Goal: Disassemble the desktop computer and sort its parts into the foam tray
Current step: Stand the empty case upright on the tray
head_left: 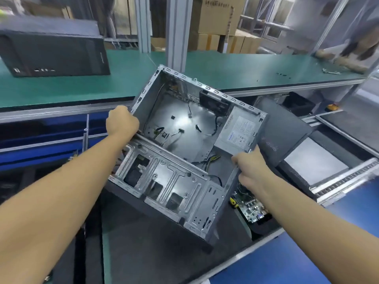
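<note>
Gripping the computer case [184, 140] with both hands, the person held it clear of the bench, open side tipped toward the camera. The left hand [123, 121] was curled over the rim of the case's 9 o'clock wall. The right hand [252, 169] pinched the 4 o'clock wall, thumb on top, its other fingers hidden behind the metal. Both hands were clamped on the case, 1 on each long side.

The case's long axis ran from about 1 o'clock to 7 o'clock, so the hands sat across it and the load hung between them, neither hand clearly nearer. Judged: any set-down or turn would pivot on that line.

The case was bare stamped sheet steel, grey and shiny, with slotted tabs along the rims. The ribbed drive cage [170, 181] filled the 7 o'clock end. A boxy labelled power supply [240, 132] sat in the 2 o'clock corner, and loose black cables [196, 128] trailed over the floor pan. No board was mounted, so the teardown looked well along.

A green circuit board [250, 208] lay at 6 o'clock from the right hand. A dark grey matte pad [143, 242] lay under the case; I couldn't tell whether that was the foam tray. A black tower [53, 52] stood at 10 o'clock on the green mat [133, 78].
</note>
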